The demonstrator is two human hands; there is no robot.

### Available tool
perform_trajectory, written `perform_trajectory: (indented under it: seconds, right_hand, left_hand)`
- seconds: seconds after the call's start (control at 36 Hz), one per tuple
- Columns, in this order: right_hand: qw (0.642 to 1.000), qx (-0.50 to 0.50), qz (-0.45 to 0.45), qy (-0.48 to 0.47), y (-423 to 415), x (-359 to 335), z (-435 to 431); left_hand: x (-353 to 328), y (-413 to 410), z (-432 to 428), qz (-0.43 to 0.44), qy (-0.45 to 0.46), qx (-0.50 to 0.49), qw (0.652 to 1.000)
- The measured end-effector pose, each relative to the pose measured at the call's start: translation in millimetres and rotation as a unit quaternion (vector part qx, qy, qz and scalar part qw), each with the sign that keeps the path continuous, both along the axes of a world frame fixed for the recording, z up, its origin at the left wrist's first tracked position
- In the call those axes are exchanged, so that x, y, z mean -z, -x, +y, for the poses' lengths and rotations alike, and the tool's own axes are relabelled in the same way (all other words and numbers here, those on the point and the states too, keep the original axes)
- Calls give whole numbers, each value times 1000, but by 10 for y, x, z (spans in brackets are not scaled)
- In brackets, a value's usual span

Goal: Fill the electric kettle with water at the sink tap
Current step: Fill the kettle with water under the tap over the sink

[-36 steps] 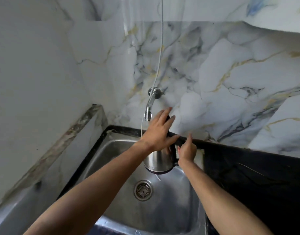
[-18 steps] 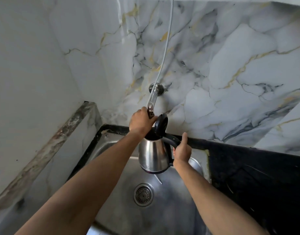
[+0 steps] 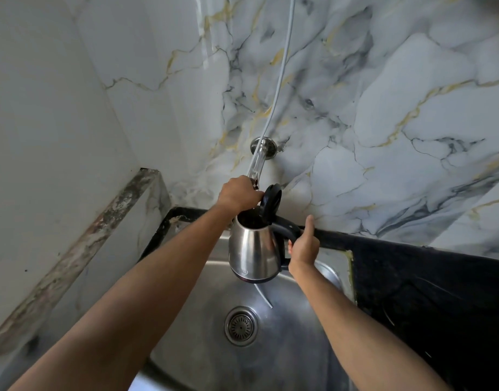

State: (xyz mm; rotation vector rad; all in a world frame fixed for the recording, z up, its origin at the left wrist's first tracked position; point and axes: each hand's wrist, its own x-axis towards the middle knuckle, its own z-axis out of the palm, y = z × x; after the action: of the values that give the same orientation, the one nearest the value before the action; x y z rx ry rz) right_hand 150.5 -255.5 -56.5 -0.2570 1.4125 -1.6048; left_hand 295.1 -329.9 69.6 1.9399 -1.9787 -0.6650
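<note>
Change since earlier: left hand (image 3: 238, 194) is now sitting closed at the tap's end instead of spread flat over the kettle top; lid (image 3: 271, 203) is now standing open; kettle (image 3: 254, 249) is riding higher and closer under the spout.
Kettle: steel body, hanging in the air above the sink (image 3: 186, 348), upright or nearly so, mouth facing up just below the tap (image 3: 256, 162).
Lid: black, tipped up on the handle side, leaving the mouth clear.
Right hand (image 3: 303, 246): fingers are wrapping the black handle (image 3: 285, 225) on the kettle's right, thumb pointing up; it is carrying the kettle's whole weight.
Left hand: fingers are curling shut around the lower end of the tap, far of the kettle mouth; whether they are turning a valve or only steadying the spout cannot be told.
Tap: chrome, coming out of the marble wall (image 3: 383, 108) and angling down toward the kettle; a white cord (image 3: 282, 74) is hanging along the wall in line with it.
Water: no stream is showing; kettle interior is reading dark, level not tellable.
Sink: steel, drain (image 3: 240, 325) near and below the kettle; basin looking dry.
Done: kettle brought to the tap, lid opened, mouth lined up.
Left: by judgement, starting the flow, filling, stopping the flow, closing the lid.
</note>
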Motion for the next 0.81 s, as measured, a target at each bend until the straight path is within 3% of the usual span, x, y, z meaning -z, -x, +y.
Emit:
perform_trajectory:
  seconds: [0.19,0.47,0.81]
  right_hand:
    - [1000,-3,-13,12,-27,6,-23]
    - [1000,-1,-24,11,20,28,-52]
    - [1000,-8,-12,13,42,26,-25]
  left_hand:
    - [-57,-147,-64,36,-56,43,997]
    - [-103,-391,-65,245,-54,58,966]
    - [-75,-391,-7,268,-52,73,959]
